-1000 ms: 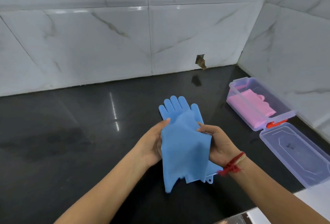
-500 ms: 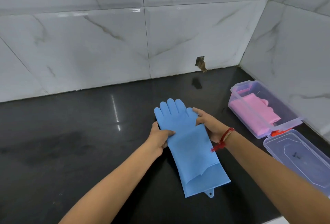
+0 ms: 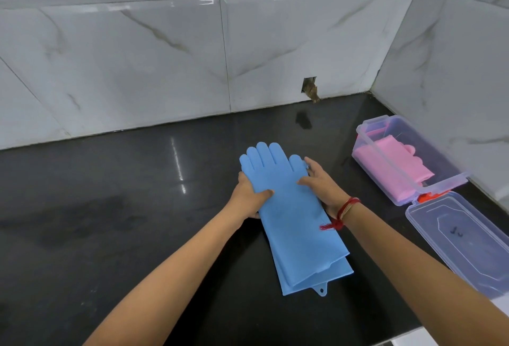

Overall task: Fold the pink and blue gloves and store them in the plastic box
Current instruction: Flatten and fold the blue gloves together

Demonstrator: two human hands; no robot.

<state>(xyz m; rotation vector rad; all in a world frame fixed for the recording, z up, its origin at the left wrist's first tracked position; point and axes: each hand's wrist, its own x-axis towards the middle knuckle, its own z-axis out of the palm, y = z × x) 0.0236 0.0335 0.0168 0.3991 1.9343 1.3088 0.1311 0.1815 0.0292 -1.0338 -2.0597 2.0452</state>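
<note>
The blue gloves (image 3: 294, 219) lie stacked flat on the black countertop (image 3: 110, 207), fingers pointing toward the tiled wall (image 3: 165, 56), cuffs toward the person. The upper cuff stops short of the lower one, whose hanging tab (image 3: 321, 289) pokes out at the near edge. The left hand (image 3: 248, 196) grips the stack's left edge, thumb on top and the other fingers hidden beneath. The right hand (image 3: 321, 183) rests on the right edge near the thumb of the glove, fingers spread and flat, closed on nothing. A red thread bracelet (image 3: 344, 212) circles that wrist. At right, the clear plastic box (image 3: 407, 163) holds the folded pink gloves (image 3: 396, 166), blurred through its wall. Its lid (image 3: 462, 243) lies open on an orange hinge clip (image 3: 428, 196), cut off by the frame edge.
</note>
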